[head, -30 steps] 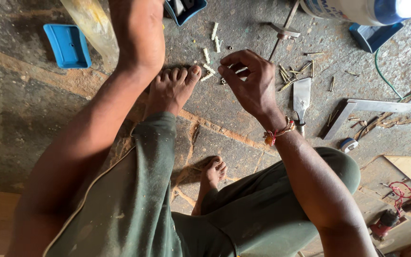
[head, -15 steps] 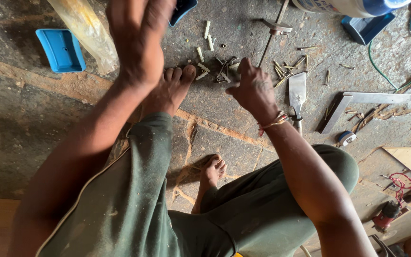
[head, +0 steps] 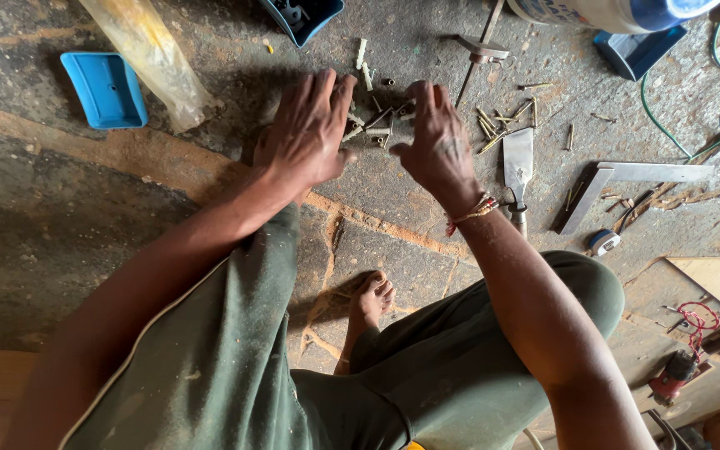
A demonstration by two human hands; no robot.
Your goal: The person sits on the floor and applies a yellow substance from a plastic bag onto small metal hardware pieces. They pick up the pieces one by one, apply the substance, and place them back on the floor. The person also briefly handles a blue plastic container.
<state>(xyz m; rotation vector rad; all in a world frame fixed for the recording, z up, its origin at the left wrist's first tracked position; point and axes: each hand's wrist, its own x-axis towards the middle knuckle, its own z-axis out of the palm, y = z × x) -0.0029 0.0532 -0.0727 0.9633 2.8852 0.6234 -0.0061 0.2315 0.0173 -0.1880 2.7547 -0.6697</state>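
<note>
So both hands are down on the rough concrete floor (head: pixel 60 242), palms down, fingers spread and loose, not gripping anything that I can see. The left hand (head: pixel 306 133) and the right hand (head: pixel 439 142) sit on either side of a small pile of screws and wall plugs (head: pixel 377 127), fingertips touching or just beside the pieces (can't tell if any single one is pinched). The pile lies between the hands, on the far side of the person's knees. More loose screws (head: pixel 502 125) are scattered just right of the right hand, next to a putty knife (head: pixel 517 162) and a metal square (head: pixel 618 179). Far left there's a blue plastic tray (head: pixel 106 87) and a yellowish plastic-wrapped roll (head: pixel 147 58) near it.
</note>
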